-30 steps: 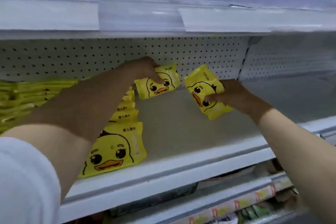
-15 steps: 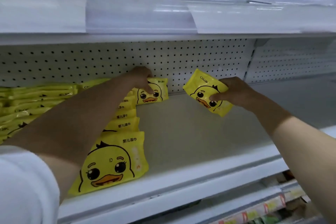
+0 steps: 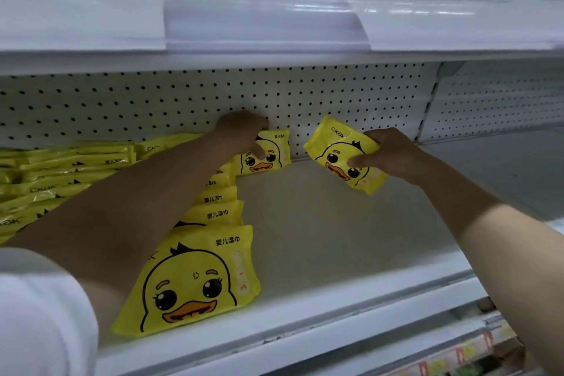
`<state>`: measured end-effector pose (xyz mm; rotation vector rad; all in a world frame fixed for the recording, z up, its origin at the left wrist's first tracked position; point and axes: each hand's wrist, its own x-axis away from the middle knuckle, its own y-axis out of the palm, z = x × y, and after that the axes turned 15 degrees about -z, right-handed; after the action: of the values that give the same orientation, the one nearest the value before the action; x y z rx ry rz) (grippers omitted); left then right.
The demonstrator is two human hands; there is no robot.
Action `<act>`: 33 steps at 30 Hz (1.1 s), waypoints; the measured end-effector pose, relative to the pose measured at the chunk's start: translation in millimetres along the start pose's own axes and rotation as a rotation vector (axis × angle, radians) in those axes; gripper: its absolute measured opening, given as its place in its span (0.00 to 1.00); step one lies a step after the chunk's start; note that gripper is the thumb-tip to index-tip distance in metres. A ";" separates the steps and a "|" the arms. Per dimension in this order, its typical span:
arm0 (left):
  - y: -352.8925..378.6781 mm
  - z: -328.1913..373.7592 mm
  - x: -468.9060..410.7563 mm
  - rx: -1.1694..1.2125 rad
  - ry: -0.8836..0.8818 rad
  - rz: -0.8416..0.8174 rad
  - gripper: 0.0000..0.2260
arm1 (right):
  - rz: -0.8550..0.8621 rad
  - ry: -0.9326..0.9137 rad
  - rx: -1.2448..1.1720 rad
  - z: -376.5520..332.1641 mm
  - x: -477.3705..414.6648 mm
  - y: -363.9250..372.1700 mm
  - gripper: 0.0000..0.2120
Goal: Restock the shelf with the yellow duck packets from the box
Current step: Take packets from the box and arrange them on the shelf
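Against the pegboard (image 3: 183, 101), your L hand (image 3: 244, 134) grips the rear packet (image 3: 273, 159). Fingers curl over its top edge and the thumb presses on the duck face. That packet stands nearly upright, its back at or just off the pegboard (can't tell which). It sits beside the far end of the row (image 3: 195, 281), which runs from the pegboard out toward you.

Just right of it, and a bit further out from the pegboard, your R hand (image 3: 387, 156) pinches the spare packet (image 3: 335, 146). The thumb is on the printed face and the fingers wrap the right side. It's tilted, top corner up and left, with a clear gap to the rear packet. It looks clear of the shelf (image 3: 335, 238), tho the low corner is hard to judge. The box isn't in view.

Handling, as a guess: these look like soft film pouches of wipes. They're prob light, squashy, glossy and so a bit slick, and not fragile. A packet will sag if you take it by one corner, so take hold across the body w/ thumb on the front and fingers behind, as the R hand does now. The seam edges should give better purchase than the shiny face.

Both forearms reach in deep under the upper board. The L arm crosses over the row w/ the wrist bent down. The R arm comes in from the right w/ the wrist cocked inward. Mind the L forearm, since it could topple the leaning row.
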<state>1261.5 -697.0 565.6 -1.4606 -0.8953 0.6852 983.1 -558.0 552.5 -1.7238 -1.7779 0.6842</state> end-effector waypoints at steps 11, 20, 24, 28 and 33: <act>-0.4 7.6 0.2 -0.229 0.025 0.075 0.34 | -0.007 -0.019 -0.013 1.4 0.0 3.5 0.12; -3.7 5.8 -2.9 0.031 0.027 0.185 0.32 | -0.025 0.007 0.037 3.7 -7.7 -1.3 0.19; -30.4 23.7 3.2 0.375 0.268 0.252 0.32 | -0.076 -0.019 0.171 -11.0 -16.2 -1.3 0.21; -43.0 51.4 13.1 0.286 0.378 0.065 0.33 | -0.165 -0.071 0.296 -33.8 -29.4 8.9 0.21; -37.3 48.5 16.7 0.136 0.278 -0.006 0.24 | -0.229 -0.157 0.278 -54.4 -47.2 25.1 0.23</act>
<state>1224.7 -658.1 599.5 -1.3895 -0.6264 0.5122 1039.8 -605.4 571.4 -1.2908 -1.8481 0.9363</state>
